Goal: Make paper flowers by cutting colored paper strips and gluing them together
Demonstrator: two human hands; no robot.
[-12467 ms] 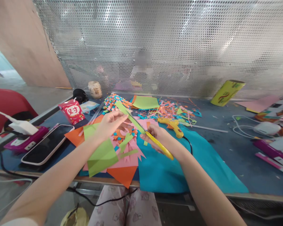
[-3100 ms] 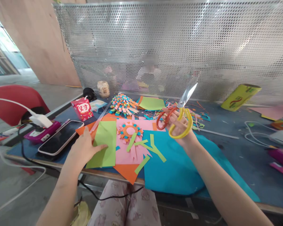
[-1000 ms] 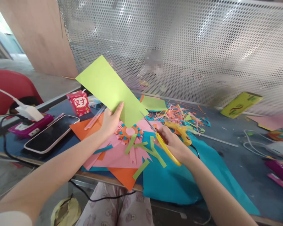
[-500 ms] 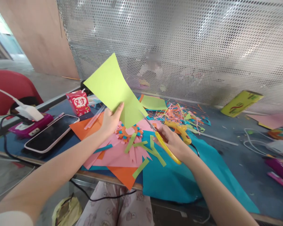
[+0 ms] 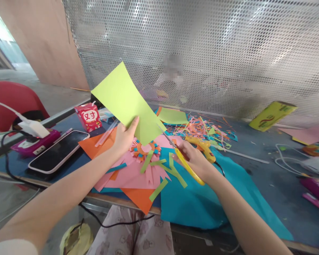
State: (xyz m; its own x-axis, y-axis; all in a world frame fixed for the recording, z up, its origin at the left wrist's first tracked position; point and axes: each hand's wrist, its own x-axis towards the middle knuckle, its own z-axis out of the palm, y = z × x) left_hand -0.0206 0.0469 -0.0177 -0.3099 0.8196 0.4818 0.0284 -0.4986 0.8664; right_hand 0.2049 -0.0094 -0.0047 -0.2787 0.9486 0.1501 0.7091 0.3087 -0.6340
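My left hand point(image 5: 126, 136) pinches a sheet of yellow-green paper point(image 5: 122, 94) near its lower middle, thumb on top. The sheet is raised above the table and bends slightly. In my right hand point(image 5: 192, 156) is a pair of scissors with yellow handles point(image 5: 187, 166); their blades reach the paper's lower right edge. Below the sheet lies a ring of folded orange and blue paper point(image 5: 140, 152) on pink paper point(image 5: 124, 173). Several short green strips point(image 5: 158, 190) are scattered over the pink and teal sheets. The ring's upper part is hidden behind the green sheet.
A yellow glue gun point(image 5: 202, 145) lies right of my right hand, before a heap of paper scraps point(image 5: 202, 127). Teal paper point(image 5: 202, 202) covers the front. A phone point(image 5: 59, 151), purple power strip point(image 5: 34, 141) and red packet point(image 5: 88, 117) sit left. A yellow roll point(image 5: 272, 116) stands right.
The upper part of the green sheet has tipped slightly left and down. Both hands stay almost in place, with the scissors still at the sheet's edge.
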